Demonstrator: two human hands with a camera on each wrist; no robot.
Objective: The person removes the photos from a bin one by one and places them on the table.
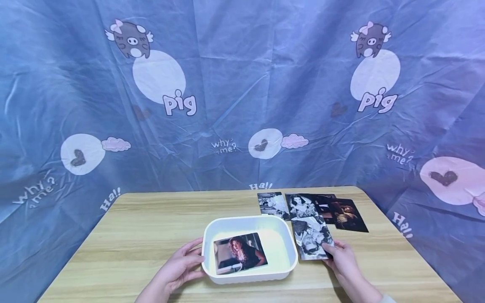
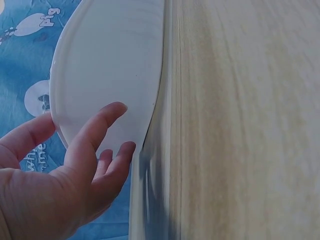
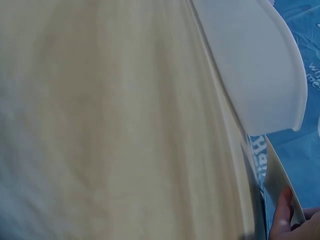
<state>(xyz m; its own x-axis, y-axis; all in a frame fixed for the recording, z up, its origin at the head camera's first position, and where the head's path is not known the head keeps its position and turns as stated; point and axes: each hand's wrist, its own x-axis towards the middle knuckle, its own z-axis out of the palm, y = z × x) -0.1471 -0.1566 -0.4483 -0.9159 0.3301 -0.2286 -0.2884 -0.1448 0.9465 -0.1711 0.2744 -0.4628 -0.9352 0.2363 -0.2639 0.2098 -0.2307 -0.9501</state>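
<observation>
My right hand (image 1: 342, 256) pinches the lower right corner of a black-and-white photo card (image 1: 308, 237), thumb on top. In the right wrist view the card (image 3: 278, 175) is tilted up, its pale back showing beside the box. Just left of it a white plastic box (image 1: 250, 279) stands on the table. A colour photo card (image 1: 242, 254) of a person with curly hair lies inside the box. At the box's left wall is my left hand (image 1: 185, 263), its fingers spread and touching the side; the left wrist view shows these fingers (image 2: 102, 125) loosely extended along the wall.
Behind the held card lie more photo cards: a black-and-white one (image 1: 272, 203), another showing a dark-haired person (image 1: 302, 205), and dark colour ones (image 1: 348, 215) overlapping at the right. The wooden table (image 1: 151, 227) ends at a blue printed curtain (image 1: 227, 84).
</observation>
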